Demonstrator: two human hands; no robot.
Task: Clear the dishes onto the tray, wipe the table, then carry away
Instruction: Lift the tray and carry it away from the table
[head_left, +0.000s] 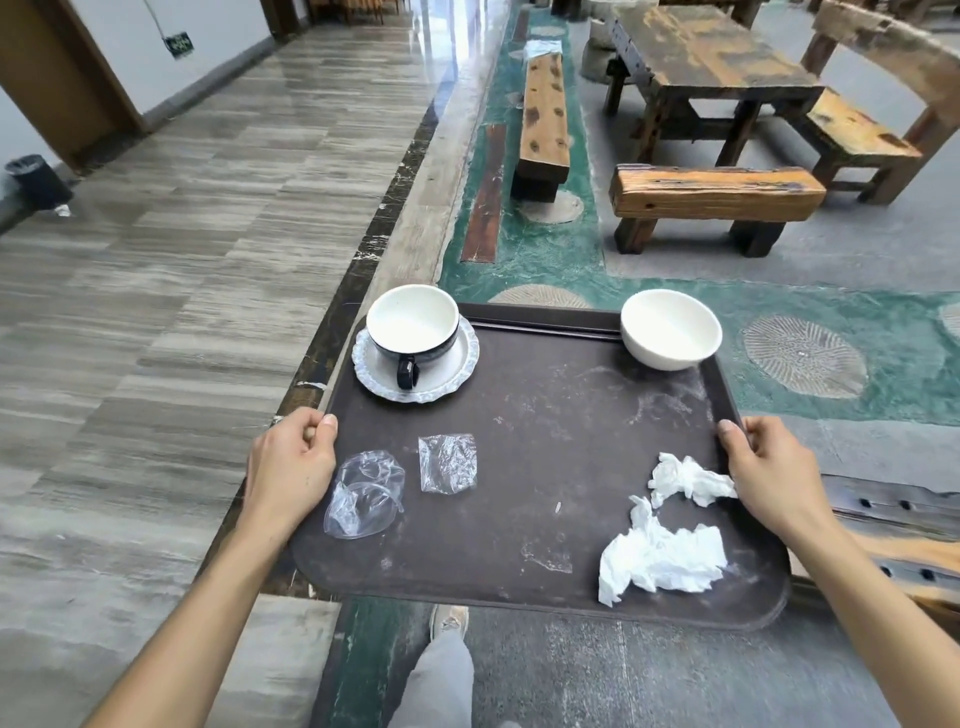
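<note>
I hold a dark brown tray (545, 415) level above the floor. My left hand (291, 467) grips its left rim and my right hand (769, 473) grips its right rim. At the tray's far left a dark cup with a white inside (413, 322) stands on a pale saucer (462, 364). A white bowl (670, 327) sits at the far right corner. Two pieces of clear plastic wrap (363, 493) (448, 462) lie near my left hand. Two crumpled white tissues (688, 478) (660, 558) lie near my right hand.
Wooden benches (711, 195) (545, 114) and a rough wooden table (706, 52) stand ahead on the right. A grey tiled corridor (208, 208) runs along the left, with a black bin (39, 182) by the wall. My leg and shoe (449, 623) show under the tray.
</note>
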